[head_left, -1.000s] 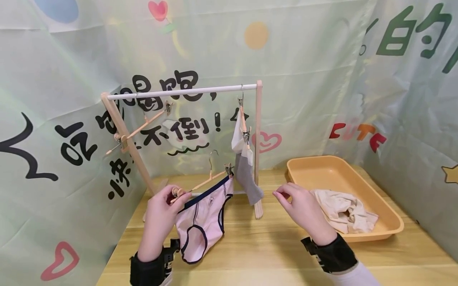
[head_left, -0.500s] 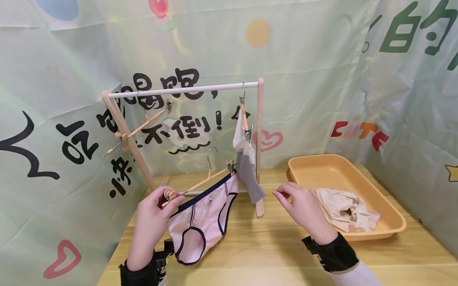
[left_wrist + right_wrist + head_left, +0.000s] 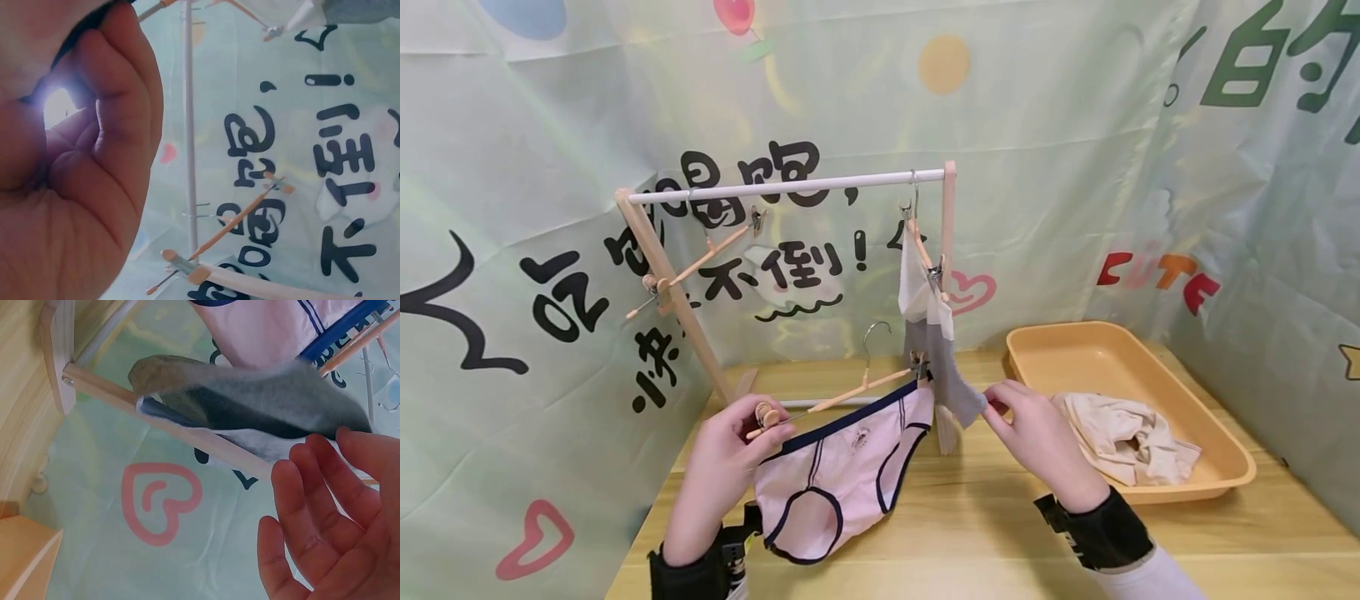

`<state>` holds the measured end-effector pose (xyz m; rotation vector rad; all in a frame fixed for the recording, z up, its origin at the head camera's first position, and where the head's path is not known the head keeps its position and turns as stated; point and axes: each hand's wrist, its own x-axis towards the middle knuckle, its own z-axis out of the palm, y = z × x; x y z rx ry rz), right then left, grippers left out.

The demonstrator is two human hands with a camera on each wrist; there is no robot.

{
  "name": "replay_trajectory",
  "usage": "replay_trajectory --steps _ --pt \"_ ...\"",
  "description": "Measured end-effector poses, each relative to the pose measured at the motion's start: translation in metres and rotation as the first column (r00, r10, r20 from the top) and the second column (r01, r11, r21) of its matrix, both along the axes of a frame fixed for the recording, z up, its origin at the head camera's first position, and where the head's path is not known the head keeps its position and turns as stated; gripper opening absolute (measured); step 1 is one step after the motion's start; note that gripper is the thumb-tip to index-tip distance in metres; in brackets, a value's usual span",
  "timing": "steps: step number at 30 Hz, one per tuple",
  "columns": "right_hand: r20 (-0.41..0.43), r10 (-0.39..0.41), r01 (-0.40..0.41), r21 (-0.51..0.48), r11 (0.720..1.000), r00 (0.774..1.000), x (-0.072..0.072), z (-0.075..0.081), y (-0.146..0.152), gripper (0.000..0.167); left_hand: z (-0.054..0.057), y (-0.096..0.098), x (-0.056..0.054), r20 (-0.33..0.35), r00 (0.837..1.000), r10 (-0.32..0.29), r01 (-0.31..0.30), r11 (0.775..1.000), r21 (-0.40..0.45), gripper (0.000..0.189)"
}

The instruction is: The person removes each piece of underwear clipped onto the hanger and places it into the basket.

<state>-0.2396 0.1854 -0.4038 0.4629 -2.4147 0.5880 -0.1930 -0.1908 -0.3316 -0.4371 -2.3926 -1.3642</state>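
My left hand (image 3: 722, 454) grips the near end of a small wooden clip hanger (image 3: 850, 393), beside its clip. Pink briefs (image 3: 842, 475) with navy trim hang from that hanger, tilted, with the hook pointing up. In the left wrist view, the left hand (image 3: 81, 156) hides what it holds. A grey and white sock (image 3: 943, 358) hangs from another clip hanger at the rack's right end, its toe at the fingertips of my right hand (image 3: 1041, 437). In the right wrist view, the right fingers are loosely bent beside the grey sock (image 3: 269, 394).
A small drying rack with a white rail (image 3: 827, 181) stands behind the hands. Another clip hanger (image 3: 711, 254) hangs at its left end. To the right, an orange tray (image 3: 1213, 492) holds a crumpled cream cloth (image 3: 1123, 437). Printed fabric walls enclose the wooden table (image 3: 992, 533).
My left hand shifts left, then slightly right with the hanger and briefs. The hanger's far end swings right, and the sock swings right to the right hand, which stays nearly still.
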Motion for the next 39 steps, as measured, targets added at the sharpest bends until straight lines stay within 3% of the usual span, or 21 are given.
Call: replay_trajectory --steps 7,11,18,22,25,28,31,34,39 --pt "0.029 -0.003 0.005 -0.058 0.998 1.000 0.000 0.006 0.004 0.019 -0.008 0.003 -0.010 -0.027 0.995 -0.096 0.096 0.995 -0.010 0.014" --pt "-0.021 -0.037 0.034 -0.137 0.990 0.999 0.001 0.011 0.008 0.020 -0.011 0.005 -0.014 -0.034 0.991 -0.132 0.131 0.991 -0.035 0.014" --pt "-0.113 -0.152 0.117 -0.271 0.956 0.982 0.001 0.015 0.013 0.025 -0.013 0.012 -0.018 0.027 0.971 -0.236 0.237 0.971 -0.038 0.016" --pt "-0.195 -0.159 0.082 -0.353 0.932 0.968 0.001 0.016 0.015 0.023 -0.016 0.018 -0.019 0.023 0.961 -0.275 0.276 0.961 -0.029 0.015" --pt "-0.244 -0.101 0.009 -0.351 0.936 0.964 0.001 0.017 0.015 0.019 -0.018 0.022 -0.021 0.008 0.957 -0.290 0.290 0.957 -0.030 0.015" --pt "-0.184 0.002 -0.061 -0.312 0.948 0.983 0.002 0.017 0.015 0.018 -0.019 0.025 -0.021 0.003 0.953 -0.303 0.303 0.953 -0.024 0.014" --pt "-0.036 0.109 -0.114 -0.281 0.953 0.993 0.003 0.018 0.014 0.023 -0.020 0.027 -0.023 0.004 0.951 -0.309 0.309 0.951 -0.020 0.014" --pt "0.091 0.180 -0.149 -0.275 0.950 0.980 0.004 0.020 0.015 0.027 -0.022 0.027 -0.026 0.001 0.950 -0.313 0.313 0.950 -0.015 0.014" --pt "0.156 0.256 -0.199 -0.309 0.930 0.954 0.004 0.021 0.018 0.025 -0.026 0.025 -0.033 -0.028 0.943 -0.331 0.331 0.944 -0.010 0.014"
